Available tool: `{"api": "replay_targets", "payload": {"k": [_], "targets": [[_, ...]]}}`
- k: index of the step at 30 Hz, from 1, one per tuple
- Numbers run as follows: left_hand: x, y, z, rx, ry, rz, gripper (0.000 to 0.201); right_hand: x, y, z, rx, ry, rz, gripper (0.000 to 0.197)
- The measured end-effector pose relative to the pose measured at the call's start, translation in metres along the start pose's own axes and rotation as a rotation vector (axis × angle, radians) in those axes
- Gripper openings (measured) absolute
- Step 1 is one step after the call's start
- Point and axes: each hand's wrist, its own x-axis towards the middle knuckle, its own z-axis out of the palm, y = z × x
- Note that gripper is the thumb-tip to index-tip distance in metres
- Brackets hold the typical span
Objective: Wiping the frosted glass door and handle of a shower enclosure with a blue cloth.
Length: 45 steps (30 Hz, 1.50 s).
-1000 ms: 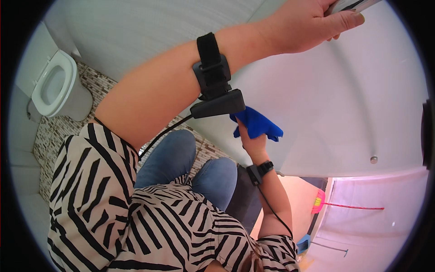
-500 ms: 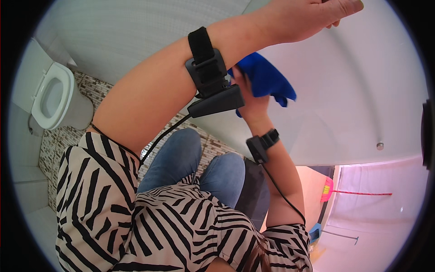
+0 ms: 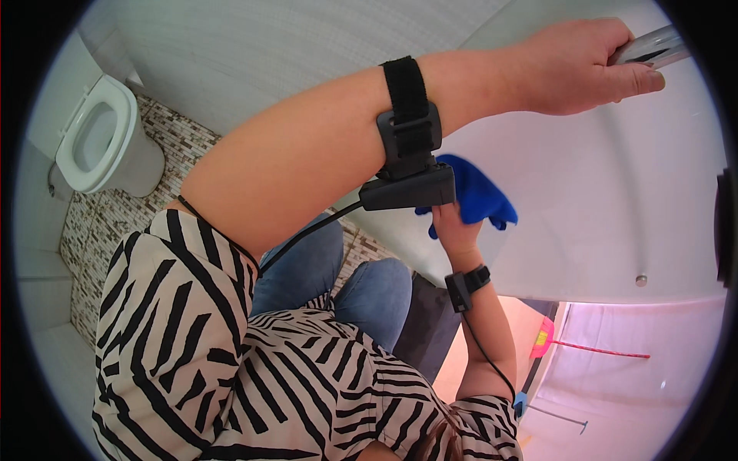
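- Blue cloth, held in R hand, sat lower in view vs. ½ sec ago.
- L hand gripped chrome bar, back in view.

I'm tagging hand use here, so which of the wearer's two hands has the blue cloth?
The right hand, lower in the picture, holds the blue cloth. The left hand, higher up, grips a shiny metal bar instead.
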Motion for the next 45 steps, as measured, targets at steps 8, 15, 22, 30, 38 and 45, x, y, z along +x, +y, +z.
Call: {"api": "replay_targets", "payload": {"k": [8, 15, 22, 30, 38, 45], "targets": [[-0.006, 0.0, 0.0, 0.06, -0.033, 0.054, 0.04, 0.004, 0.038, 0.092, -0.104, -0.056, -0.319, 0.03], [-0.003, -0.004, 0.008, 0.071, 0.042, 0.12, 0.041, -0.075, 0.089, 0.16, 0.198, -0.267, -0.009, 0.031], [-0.009, -0.001, 0.006, 0.183, 0.073, 0.129, 0.041, -0.094, 0.081, 0.091, -0.14, -0.418, -0.023, 0.038], [0.003, -0.023, -0.002, -0.039, -0.003, 0.135, 0.043, -0.065, 0.054, 0.163, -0.275, -0.217, -0.251, 0.028], [-0.001, 0.0, 0.009, 0.161, -0.025, 0.043, 0.048, -0.107, 0.081, 0.158, -0.335, -0.623, -0.11, 0.035], [-0.003, 0.007, 0.009, 0.231, 0.02, -0.038, 0.049, -0.124, 0.068, 0.025, 0.631, -0.142, 0.824, 0.026]]}}
